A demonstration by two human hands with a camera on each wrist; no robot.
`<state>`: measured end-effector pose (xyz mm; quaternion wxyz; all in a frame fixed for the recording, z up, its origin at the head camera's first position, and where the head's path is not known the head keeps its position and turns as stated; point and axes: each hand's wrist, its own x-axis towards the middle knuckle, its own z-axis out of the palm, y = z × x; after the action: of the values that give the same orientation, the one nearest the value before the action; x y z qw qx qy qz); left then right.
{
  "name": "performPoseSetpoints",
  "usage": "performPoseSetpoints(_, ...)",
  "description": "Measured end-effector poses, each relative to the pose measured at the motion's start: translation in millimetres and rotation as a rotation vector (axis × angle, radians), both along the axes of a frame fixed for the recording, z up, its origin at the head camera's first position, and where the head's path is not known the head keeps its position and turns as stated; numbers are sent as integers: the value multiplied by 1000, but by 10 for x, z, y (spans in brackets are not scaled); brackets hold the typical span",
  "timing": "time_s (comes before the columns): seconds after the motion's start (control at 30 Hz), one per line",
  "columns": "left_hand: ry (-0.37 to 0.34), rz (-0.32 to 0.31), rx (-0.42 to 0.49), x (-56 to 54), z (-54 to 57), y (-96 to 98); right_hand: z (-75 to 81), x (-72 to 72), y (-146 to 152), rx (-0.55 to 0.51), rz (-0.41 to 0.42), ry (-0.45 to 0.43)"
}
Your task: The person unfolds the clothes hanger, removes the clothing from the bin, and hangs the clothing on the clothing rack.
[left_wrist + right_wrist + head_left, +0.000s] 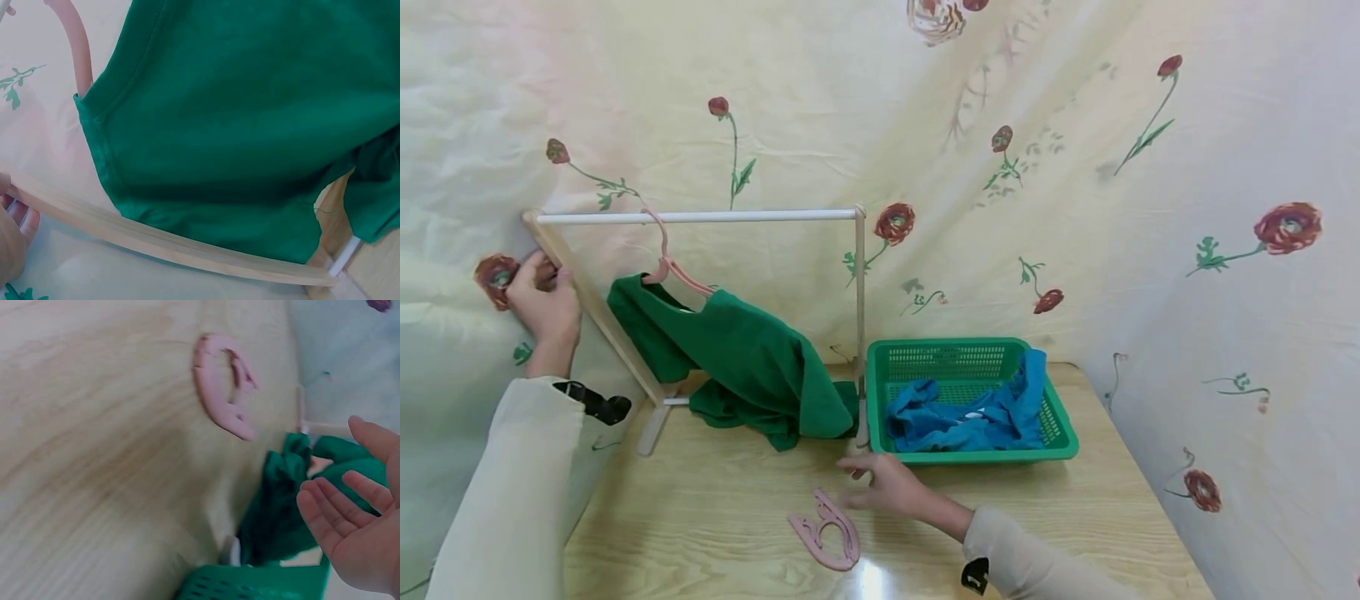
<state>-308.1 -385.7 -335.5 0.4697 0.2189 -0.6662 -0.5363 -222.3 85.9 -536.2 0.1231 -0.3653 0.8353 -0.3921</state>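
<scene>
A green shirt [745,350] hangs on a pink hanger [662,242] from the white bar [760,216] of a small wooden clothes rack. Its lower part reaches the tabletop. My left hand [546,304] grips the rack's left post [598,317], fingers around the wood; the left wrist view shows those fingertips [28,222] at the post's edge. My right hand [887,487] hovers over the table with nothing in it, its fingers extended in the right wrist view. Near it a folded pink hanger [850,533] lies flat on the table.
A green plastic basket [970,457] stands right of the rack, beside its right post [861,317]. Inside lies a crumpled blue garment [970,425], partly draped up the basket's right side. Flower-printed cloth [1075,208] hangs behind and beside the wooden table [700,517].
</scene>
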Motion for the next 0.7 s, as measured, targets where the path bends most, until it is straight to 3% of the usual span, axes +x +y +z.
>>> performPoseSetpoints(0.47,23,10,-14,5,-41,-42,-288,154,-159,303,-15,65)
performPoseSetpoints(0.7,3,4,-6,26,-46,-31,-333,191,-212,448,-21,57)
